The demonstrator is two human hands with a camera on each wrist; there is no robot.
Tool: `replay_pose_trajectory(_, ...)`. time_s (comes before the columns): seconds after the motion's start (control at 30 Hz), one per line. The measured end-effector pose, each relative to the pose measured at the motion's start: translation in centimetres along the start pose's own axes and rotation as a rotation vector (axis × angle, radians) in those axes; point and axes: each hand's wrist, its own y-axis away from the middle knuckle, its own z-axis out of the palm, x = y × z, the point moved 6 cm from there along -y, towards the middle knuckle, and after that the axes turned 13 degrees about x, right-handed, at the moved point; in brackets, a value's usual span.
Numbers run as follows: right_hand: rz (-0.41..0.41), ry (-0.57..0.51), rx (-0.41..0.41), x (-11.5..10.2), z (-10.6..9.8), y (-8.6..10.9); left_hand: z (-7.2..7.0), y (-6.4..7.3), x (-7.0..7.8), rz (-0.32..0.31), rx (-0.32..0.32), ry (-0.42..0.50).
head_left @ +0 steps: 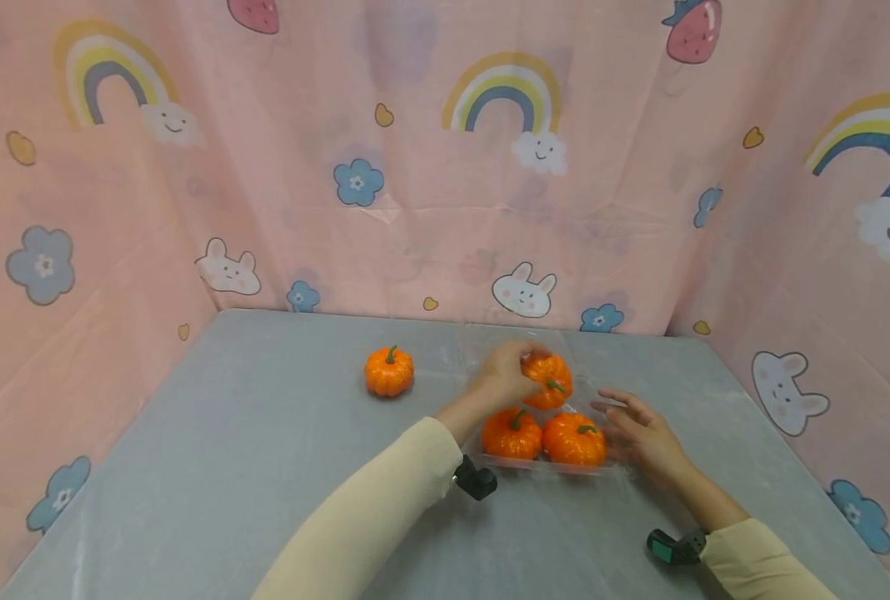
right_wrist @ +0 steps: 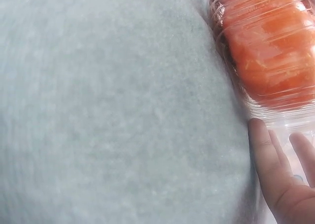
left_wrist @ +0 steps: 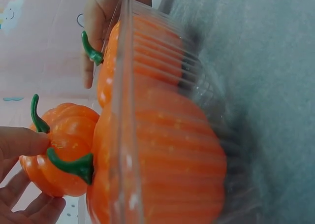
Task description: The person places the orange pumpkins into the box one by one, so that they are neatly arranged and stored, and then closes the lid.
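Observation:
My left hand grips a small orange pumpkin over the back part of a clear plastic box. In the left wrist view, the thumb presses beside this pumpkin's green stem, with fingers curled under its side. Two more pumpkins, one on the left and one on the right, sit side by side in the front of the box. Beside the box's right wall is my right hand, fingers extended. The right wrist view has its fingertips right at the ribbed plastic wall.
Left of the box, another orange pumpkin stands on the grey tabletop. Faint clear plastic extends behind the box toward the table's back edge. A pink patterned curtain encloses the back and both sides.

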Motion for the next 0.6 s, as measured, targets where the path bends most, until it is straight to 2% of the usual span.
replay_pose_trajectory(0.27, -0.006, -0.002, -0.008, -0.2, 0.0, 0.0, 0.6, 0.0, 0.4, 0.039, -0.032, -0.022)
replay_pose_trajectory(0.6, 0.006, -0.02, -0.012, -0.1, 0.0, 0.1, 1.3, -0.2, 0.4, 0.021, -0.046, -0.077)
